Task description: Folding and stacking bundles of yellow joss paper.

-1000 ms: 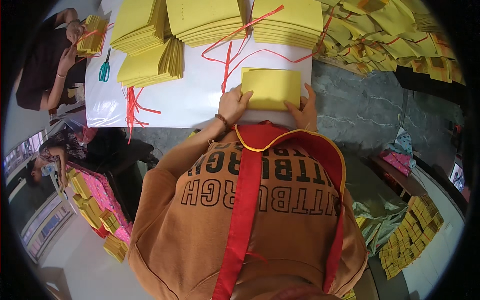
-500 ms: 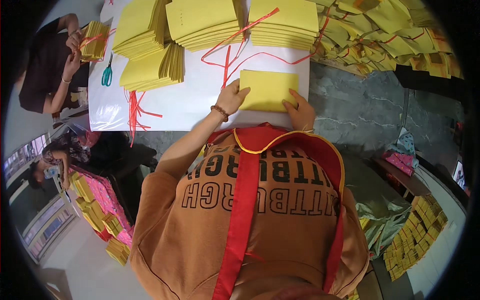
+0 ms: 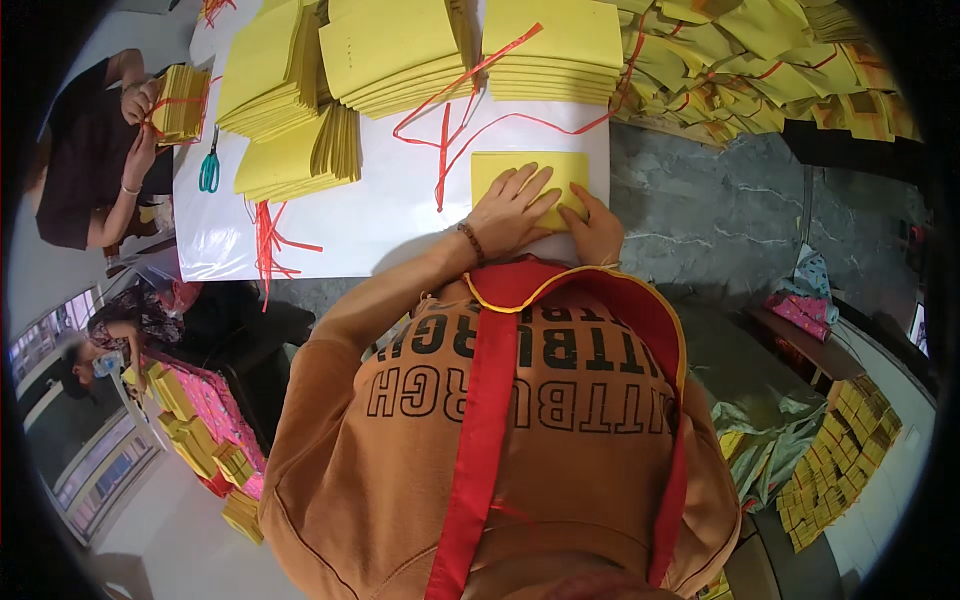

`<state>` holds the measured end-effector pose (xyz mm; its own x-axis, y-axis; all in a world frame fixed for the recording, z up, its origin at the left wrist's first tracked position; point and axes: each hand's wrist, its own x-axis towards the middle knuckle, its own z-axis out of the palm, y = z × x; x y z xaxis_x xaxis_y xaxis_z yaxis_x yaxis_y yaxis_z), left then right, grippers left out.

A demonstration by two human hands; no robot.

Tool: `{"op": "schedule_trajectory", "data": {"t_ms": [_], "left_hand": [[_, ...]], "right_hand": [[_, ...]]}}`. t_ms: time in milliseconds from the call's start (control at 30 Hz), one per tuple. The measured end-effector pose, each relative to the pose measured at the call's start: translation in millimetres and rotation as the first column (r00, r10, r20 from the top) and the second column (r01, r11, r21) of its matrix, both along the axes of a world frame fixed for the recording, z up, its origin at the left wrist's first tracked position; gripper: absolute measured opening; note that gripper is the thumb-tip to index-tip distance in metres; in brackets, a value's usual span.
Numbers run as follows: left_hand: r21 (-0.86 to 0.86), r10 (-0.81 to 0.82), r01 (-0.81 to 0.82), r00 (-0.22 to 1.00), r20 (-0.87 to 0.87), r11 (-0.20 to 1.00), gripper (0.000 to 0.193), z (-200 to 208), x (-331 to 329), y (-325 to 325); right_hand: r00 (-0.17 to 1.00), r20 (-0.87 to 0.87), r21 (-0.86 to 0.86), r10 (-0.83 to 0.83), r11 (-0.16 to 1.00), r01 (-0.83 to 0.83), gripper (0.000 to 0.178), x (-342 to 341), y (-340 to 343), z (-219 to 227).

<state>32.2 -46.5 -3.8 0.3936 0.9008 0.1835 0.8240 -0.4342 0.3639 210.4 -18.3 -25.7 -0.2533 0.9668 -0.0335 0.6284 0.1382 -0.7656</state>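
Just right of upper centre, we find a flat rectangle of yellow paper (image 3: 488, 172) on a white plastic-covered table (image 3: 390, 195), under the bare left hand (image 3: 508, 212), fingers spread. The bare right hand (image 3: 597, 230) touches its right edge, fingers narrowly parted; we cannot tell whether they grip. Upper left: scissors with teal handles (image 3: 209, 174)

The left hand (image 3: 508, 215) has moved from the left edge of the yellow paper (image 3: 560, 170) to lie spread across its top; the right hand's (image 3: 597, 230) raised forefinger now reaches over the paper.
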Motion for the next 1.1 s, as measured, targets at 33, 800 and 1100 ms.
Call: {"op": "schedule_trajectory", "data": {"t_ms": [33, 800, 1100], "left_hand": [[0.026, -0.034, 0.035, 0.999, -0.027, 0.999, 0.055, 0.8, 0.0, 0.6], [-0.006, -0.1, 0.099, 0.993, -0.058, 0.995, 0.052, -17.4, -4.5, 1.4], [-0.07, -0.047, 0.072, 0.951, 0.306, 0.995, 0.05, -16.8, -15.3, 3.1]], "right_hand": [[1.0, 0.001, -0.003, -0.003, 1.0, 0.003, 0.039, 0.1, 0.0, 0.9], [0.854, 0.408, 0.335, 0.323, 0.817, -0.47, 0.047, 4.0, -11.0, 3.1], [0.796, 0.586, 0.255, 0.149, 0.899, -0.355, 0.052, -9.4, -18.7, -11.6]]}}
